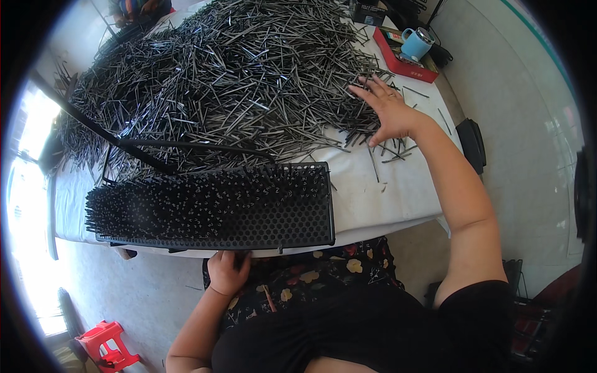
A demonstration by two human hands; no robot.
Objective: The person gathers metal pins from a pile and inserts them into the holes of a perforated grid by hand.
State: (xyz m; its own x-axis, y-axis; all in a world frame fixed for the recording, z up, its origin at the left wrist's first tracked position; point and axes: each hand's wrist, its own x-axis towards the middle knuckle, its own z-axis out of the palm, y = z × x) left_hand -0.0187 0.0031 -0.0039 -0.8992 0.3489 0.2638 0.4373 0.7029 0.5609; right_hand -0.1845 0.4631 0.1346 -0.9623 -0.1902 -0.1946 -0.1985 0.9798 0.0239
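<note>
A black perforated rack point(280, 217) sits at the table's front edge, packed with upright thin black strips point(155, 205); bare holes show at its right front. Just below the rack's near edge is my left hand point(226, 273), fingers curled and thumb bent in. Its fingertips are partly hidden by the edge, and what they hold, if anything, cannot be made out. My right hand point(392, 115) reaches to the right side of a big heap of loose black strips point(249, 81). Its fingers are spread over the strips and touch the heap's edge.
A red box point(404, 62) with a light blue mug point(416, 43) stands at the far right of the white-covered table point(367, 205). A dark bar point(99, 127) slants across behind the rack. Another person point(140, 9) is at the far left. A red stool point(107, 345) stands lower left.
</note>
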